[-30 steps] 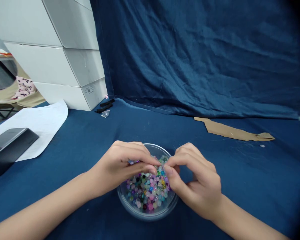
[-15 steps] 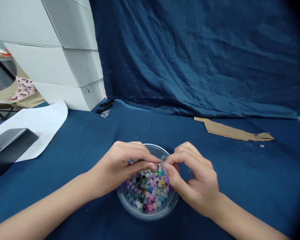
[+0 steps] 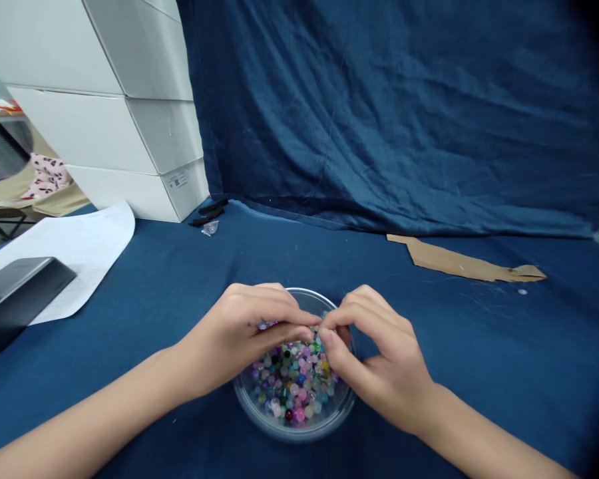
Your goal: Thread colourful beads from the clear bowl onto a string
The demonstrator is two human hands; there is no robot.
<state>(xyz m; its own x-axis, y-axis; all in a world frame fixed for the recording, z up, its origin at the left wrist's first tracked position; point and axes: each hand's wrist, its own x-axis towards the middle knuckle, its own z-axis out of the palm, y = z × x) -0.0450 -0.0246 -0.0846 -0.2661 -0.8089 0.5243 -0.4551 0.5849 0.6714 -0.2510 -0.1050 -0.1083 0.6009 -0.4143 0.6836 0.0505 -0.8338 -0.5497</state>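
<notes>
A clear round bowl [image 3: 299,434] stands on the blue cloth, with many coloured beads [image 3: 299,386] lying in it. Over its left and far side is my left hand [image 3: 254,319], thumb and index finger closed in a pinch above the beads. My right hand [image 3: 374,349] comes in from the right, its thumb and index fingertip pressed together close to the left fingertips. Whatever sits in either pinch is too small to make out.
White boxes [image 3: 130,133] are stacked at the back left. A paper sheet [image 3: 84,253] lies at the left under a dark device [image 3: 24,293]. Torn cardboard [image 3: 459,261] lies at the back right, before a blue curtain [image 3: 404,113].
My right hand has shifted slightly left, bringing its fingertips nearer to the left ones. My left hand has hardly moved.
</notes>
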